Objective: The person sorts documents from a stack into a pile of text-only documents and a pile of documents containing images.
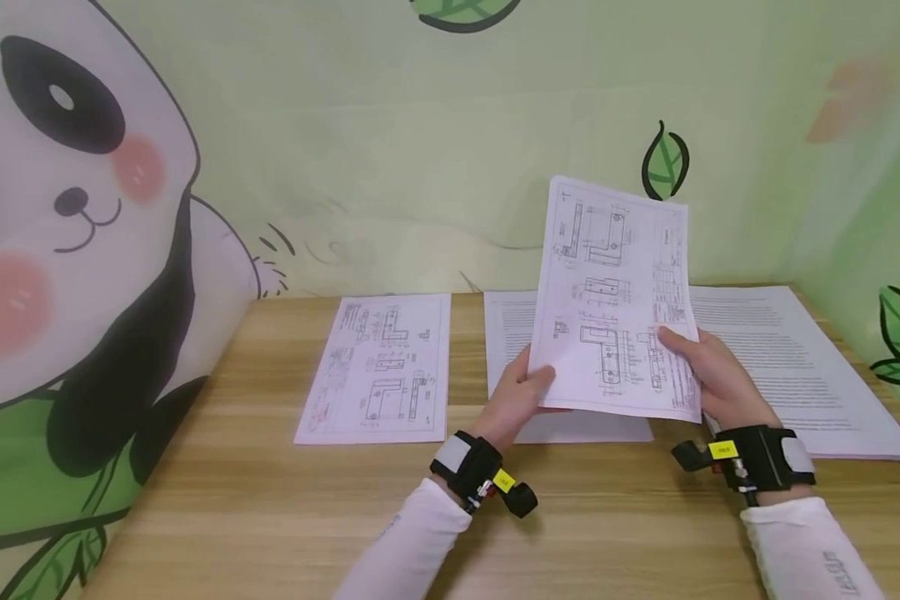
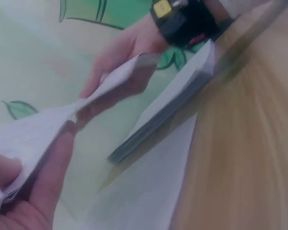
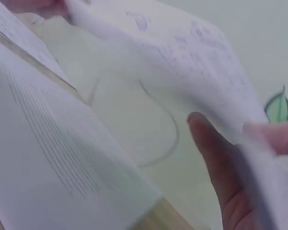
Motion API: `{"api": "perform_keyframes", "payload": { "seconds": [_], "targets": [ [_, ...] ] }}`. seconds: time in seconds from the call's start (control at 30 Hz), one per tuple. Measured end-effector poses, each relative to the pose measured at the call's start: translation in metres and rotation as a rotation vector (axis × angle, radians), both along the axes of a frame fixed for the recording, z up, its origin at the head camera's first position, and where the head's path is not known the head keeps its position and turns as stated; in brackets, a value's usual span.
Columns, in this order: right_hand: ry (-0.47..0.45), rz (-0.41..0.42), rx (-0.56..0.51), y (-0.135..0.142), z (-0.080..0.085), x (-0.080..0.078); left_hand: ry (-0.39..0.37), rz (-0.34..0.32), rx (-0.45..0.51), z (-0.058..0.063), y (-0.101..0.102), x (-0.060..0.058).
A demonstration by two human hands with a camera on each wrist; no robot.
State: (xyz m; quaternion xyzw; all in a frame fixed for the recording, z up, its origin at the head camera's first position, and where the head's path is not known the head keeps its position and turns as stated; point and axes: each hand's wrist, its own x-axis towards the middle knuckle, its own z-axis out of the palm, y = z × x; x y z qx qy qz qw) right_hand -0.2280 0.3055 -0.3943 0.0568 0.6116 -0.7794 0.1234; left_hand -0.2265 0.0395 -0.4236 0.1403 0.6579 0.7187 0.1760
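Both hands hold up a thin stack of paper sheets (image 1: 615, 283) printed with technical drawings of brackets, tilted above the table. At its lower left corner the left hand (image 1: 513, 400) pinches the stack, thumb on the printed face and fingers behind. The right hand (image 1: 727, 379) grips the right edge in the same way, its thumb over the drawing. In the left wrist view the sheets' layered edges (image 2: 12, 194) show between thumb and fingers, and the stack bends between the hands. From the right wrist, the right fingers (image 3: 213, 158) lie behind the blurred paper.
A drawing sheet (image 1: 390, 375) lies on the wooden table (image 1: 270, 508) at the left. Behind the held stack lies a text-printed paper (image 1: 506, 325), partly hidden. A thick pile of text pages (image 1: 810, 375) is at the right. A panda-printed backdrop (image 1: 390, 150) stands behind the table.
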Motion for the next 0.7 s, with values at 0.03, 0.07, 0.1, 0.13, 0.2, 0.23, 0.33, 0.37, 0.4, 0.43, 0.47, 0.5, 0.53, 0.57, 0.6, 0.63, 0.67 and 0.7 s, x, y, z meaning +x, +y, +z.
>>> {"api": "perform_keyframes", "payload": {
  "seconds": [0.03,0.07,0.1,0.13,0.2,0.23,0.33,0.37,0.4,0.43,0.47,0.5,0.53,0.57,0.6,0.63,0.67,0.7],
  "targets": [
    [0.007,0.001,-0.003,-0.005,0.001,0.000,-0.002,-0.003,-0.005,0.000,-0.006,-0.001],
    [0.012,-0.001,-0.006,-0.011,0.002,0.001,-0.004,0.002,-0.019,0.001,-0.013,-0.002],
    [0.017,-0.005,-0.004,-0.017,0.003,0.002,-0.013,0.008,-0.036,0.002,-0.019,-0.003],
    [0.025,-0.007,-0.001,-0.022,0.004,0.002,-0.019,0.014,-0.047,0.004,-0.025,-0.004],
    [0.049,-0.009,0.004,-0.033,0.005,0.004,-0.039,0.020,-0.049,0.008,-0.037,-0.006],
    [0.064,-0.001,-0.001,-0.039,0.006,0.004,-0.043,0.036,-0.058,0.011,-0.043,-0.007],
    [0.087,0.013,-0.012,-0.054,0.006,0.003,-0.062,0.091,-0.076,0.019,-0.058,-0.008],
    [0.091,0.017,-0.014,-0.058,0.006,0.002,-0.066,0.106,-0.084,0.020,-0.063,-0.009],
    [0.091,0.024,-0.022,-0.063,0.006,0.002,-0.069,0.122,-0.089,0.022,-0.067,-0.010],
    [0.088,0.031,-0.020,-0.067,0.006,0.001,-0.070,0.135,-0.097,0.024,-0.071,-0.011],
    [0.079,0.031,-0.021,-0.071,0.007,0.000,-0.073,0.145,-0.100,0.025,-0.075,-0.013],
    [0.073,0.033,-0.021,-0.075,0.007,-0.001,-0.076,0.152,-0.102,0.027,-0.079,-0.014],
    [0.070,0.029,-0.017,-0.079,0.007,-0.002,-0.078,0.161,-0.105,0.029,-0.083,-0.016],
    [0.067,0.035,-0.019,-0.083,0.007,-0.003,-0.077,0.170,-0.111,0.030,-0.087,-0.017],
    [0.066,0.040,-0.019,-0.087,0.007,-0.004,-0.077,0.182,-0.115,0.031,-0.091,-0.018],
    [0.067,0.048,-0.016,-0.092,0.007,-0.004,-0.084,0.195,-0.120,0.032,-0.095,-0.019],
    [0.067,0.058,-0.016,-0.097,0.006,-0.006,-0.091,0.208,-0.122,0.032,-0.099,-0.020],
    [0.069,0.067,-0.008,-0.102,0.006,-0.007,-0.098,0.222,-0.127,0.032,-0.104,-0.021]
  ]
}}
